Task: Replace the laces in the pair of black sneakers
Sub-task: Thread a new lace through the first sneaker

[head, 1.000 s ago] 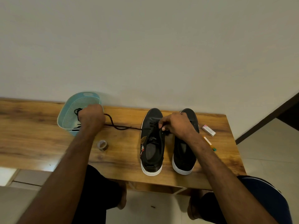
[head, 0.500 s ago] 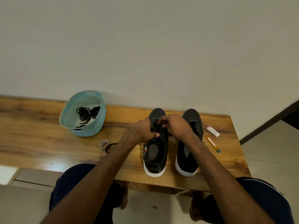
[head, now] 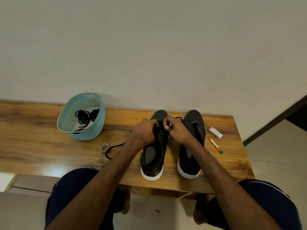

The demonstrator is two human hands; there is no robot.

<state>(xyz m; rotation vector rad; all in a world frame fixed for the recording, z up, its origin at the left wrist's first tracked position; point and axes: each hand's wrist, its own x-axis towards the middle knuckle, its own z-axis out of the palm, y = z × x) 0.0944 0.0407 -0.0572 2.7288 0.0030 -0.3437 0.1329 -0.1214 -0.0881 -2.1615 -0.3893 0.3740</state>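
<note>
Two black sneakers with white soles stand side by side on the wooden table, toes toward the wall. Over the eyelets of the left sneaker both hands meet. My left hand curls its fingers on the shoe's left eyelet side. My right hand pinches a black lace at the eyelets. The lace's loose tail trails left across the table under my left forearm. The right sneaker shows bare eyelets with no lace.
A teal perforated basket at the back left holds several coiled black laces. A small tape roll lies by the lace tail. A small white box and an orange-and-green stick lie right of the shoes. The table's right edge is close.
My left hand came back from the basket to the left sneaker. The lace that stretched taut toward the basket now lies slack on the table. My right hand stayed at the eyelets.
</note>
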